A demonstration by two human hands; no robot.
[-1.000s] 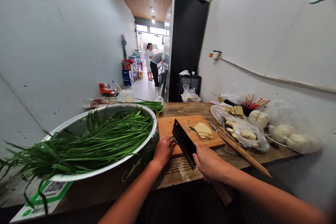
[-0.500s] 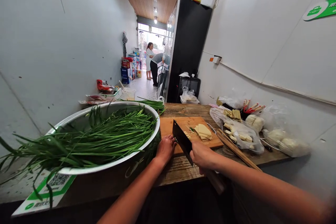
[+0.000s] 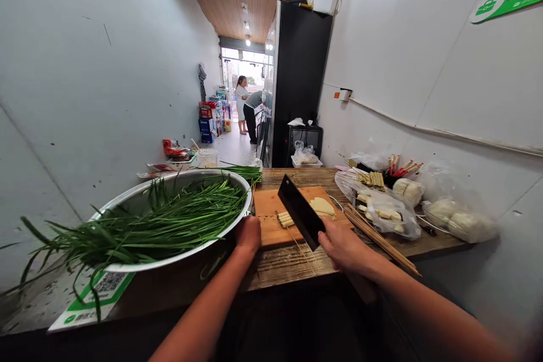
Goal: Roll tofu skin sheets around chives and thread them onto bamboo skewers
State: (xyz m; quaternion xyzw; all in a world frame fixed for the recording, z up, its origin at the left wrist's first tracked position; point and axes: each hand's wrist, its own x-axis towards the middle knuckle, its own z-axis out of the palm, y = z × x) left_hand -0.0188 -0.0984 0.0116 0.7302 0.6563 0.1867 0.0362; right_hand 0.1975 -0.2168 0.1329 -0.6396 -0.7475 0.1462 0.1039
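Note:
My right hand [image 3: 344, 246] grips the handle of a dark cleaver [image 3: 300, 211], its blade raised over the near right part of a wooden cutting board [image 3: 270, 222]. My left hand [image 3: 248, 233] rests closed at the board's near left corner, beside the bowl's rim. On the board lie a few skewered tofu rolls [image 3: 284, 218] and a stack of pale tofu sheets [image 3: 322, 207]. The rolls' thin sticks run toward me over the table edge.
A big metal bowl [image 3: 127, 205] of green chives [image 3: 169, 220] stands at the left. Loose bamboo skewers [image 3: 377, 237] and plastic bags of tofu [image 3: 388, 209] lie to the right. A black fridge [image 3: 297, 73] and two people [image 3: 248, 104] are down the corridor.
The cleaver rose off the board and moved slightly right. My left hand drew back from the board's top to its near corner. Skewered rolls now show where the blade stood.

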